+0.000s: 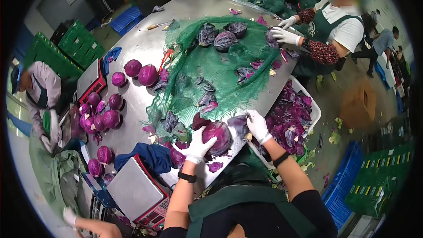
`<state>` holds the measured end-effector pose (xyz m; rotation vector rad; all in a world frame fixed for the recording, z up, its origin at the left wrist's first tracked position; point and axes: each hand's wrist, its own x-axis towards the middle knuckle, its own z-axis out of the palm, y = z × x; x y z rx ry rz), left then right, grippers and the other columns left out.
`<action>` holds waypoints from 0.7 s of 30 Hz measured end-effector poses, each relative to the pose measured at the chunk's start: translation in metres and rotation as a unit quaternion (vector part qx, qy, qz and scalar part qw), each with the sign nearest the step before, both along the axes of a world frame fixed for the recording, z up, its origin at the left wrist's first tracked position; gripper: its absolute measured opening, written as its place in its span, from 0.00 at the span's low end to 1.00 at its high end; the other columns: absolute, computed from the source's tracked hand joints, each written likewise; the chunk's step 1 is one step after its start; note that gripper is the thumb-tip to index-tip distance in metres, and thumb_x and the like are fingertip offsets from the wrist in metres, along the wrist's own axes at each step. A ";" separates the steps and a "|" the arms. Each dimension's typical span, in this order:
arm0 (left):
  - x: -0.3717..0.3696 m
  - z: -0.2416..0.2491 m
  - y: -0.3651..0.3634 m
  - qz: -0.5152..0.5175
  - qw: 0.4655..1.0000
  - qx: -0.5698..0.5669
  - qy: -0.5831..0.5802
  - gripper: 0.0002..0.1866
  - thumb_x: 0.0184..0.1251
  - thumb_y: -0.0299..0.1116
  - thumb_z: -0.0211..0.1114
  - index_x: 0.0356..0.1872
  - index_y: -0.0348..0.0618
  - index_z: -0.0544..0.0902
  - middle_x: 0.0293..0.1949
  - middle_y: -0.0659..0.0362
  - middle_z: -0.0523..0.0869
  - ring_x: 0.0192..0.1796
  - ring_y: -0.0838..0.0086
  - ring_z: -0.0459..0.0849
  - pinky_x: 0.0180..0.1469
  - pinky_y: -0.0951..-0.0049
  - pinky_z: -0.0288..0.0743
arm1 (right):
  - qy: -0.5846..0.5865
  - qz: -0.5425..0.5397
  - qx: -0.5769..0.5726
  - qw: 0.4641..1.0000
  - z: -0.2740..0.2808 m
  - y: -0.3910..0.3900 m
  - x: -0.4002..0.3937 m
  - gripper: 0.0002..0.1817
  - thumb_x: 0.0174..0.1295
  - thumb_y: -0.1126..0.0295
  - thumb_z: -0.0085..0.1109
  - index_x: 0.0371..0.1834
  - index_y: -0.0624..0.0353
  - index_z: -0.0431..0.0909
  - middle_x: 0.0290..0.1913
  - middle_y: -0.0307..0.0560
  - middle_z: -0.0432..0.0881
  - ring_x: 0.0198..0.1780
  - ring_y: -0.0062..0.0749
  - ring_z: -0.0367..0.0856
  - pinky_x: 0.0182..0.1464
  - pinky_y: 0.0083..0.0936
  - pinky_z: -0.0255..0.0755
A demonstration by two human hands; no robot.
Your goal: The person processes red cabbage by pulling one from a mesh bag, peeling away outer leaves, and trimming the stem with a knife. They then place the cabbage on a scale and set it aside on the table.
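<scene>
A red cabbage (219,139) rests near the front edge of the metal table. My gloved left hand (199,146) is closed round its left side, thumb across the top. On the other side, my gloved right hand (258,127) pinches a dull purple outer cabbage leaf (238,126) beside the head. Loose leaf pieces (215,166) lie around the cabbage. Beyond it a green mesh net (238,77) is spread out, with several untrimmed cabbages (224,41) and torn leaves on it.
Trimmed cabbages (105,117) sit at the left beside a scale (136,188) and blue cloth (147,156). A white bin (313,112) of purple leaves stands below the table's right edge. A co-worker (337,28) handles a cabbage across the table; another person (42,88) stands at left.
</scene>
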<state>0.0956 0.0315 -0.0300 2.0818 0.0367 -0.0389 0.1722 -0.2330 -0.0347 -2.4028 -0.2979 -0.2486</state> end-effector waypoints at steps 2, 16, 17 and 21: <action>-0.007 0.008 0.016 -0.070 0.992 -0.105 0.016 0.40 0.52 0.43 0.69 0.65 0.39 0.62 0.59 0.45 0.68 0.62 0.58 0.67 0.64 0.64 0.60 | 0.125 -0.024 -0.032 0.991 -0.025 -0.012 0.017 0.16 0.56 0.72 0.51 0.49 0.54 0.74 0.42 0.57 0.79 0.46 0.52 0.77 0.49 0.36 0.73; -0.021 0.041 -0.034 0.105 0.991 0.068 0.036 0.49 0.36 0.48 0.78 0.59 0.32 0.64 0.54 0.46 0.71 0.56 0.58 0.72 0.59 0.63 0.66 | 0.230 0.270 -0.061 0.933 0.030 0.010 -0.029 0.18 0.63 0.65 0.43 0.55 0.59 0.69 0.40 0.54 0.79 0.37 0.49 0.80 0.42 0.37 0.75; -0.022 0.035 -0.032 0.099 0.994 0.040 0.022 0.48 0.36 0.46 0.78 0.59 0.32 0.64 0.54 0.47 0.71 0.56 0.60 0.72 0.59 0.64 0.66 | 0.230 0.291 -0.076 0.926 0.026 0.017 -0.029 0.17 0.63 0.66 0.42 0.51 0.63 0.71 0.38 0.55 0.79 0.38 0.43 0.80 0.41 0.35 0.75; -0.021 0.035 -0.028 0.075 0.997 0.033 0.013 0.48 0.40 0.44 0.77 0.61 0.33 0.61 0.55 0.48 0.71 0.57 0.61 0.72 0.60 0.64 0.65 | 0.086 0.390 -0.172 0.901 -0.014 0.024 -0.027 0.17 0.61 0.69 0.43 0.47 0.68 0.74 0.44 0.51 0.78 0.44 0.36 0.79 0.42 0.27 0.76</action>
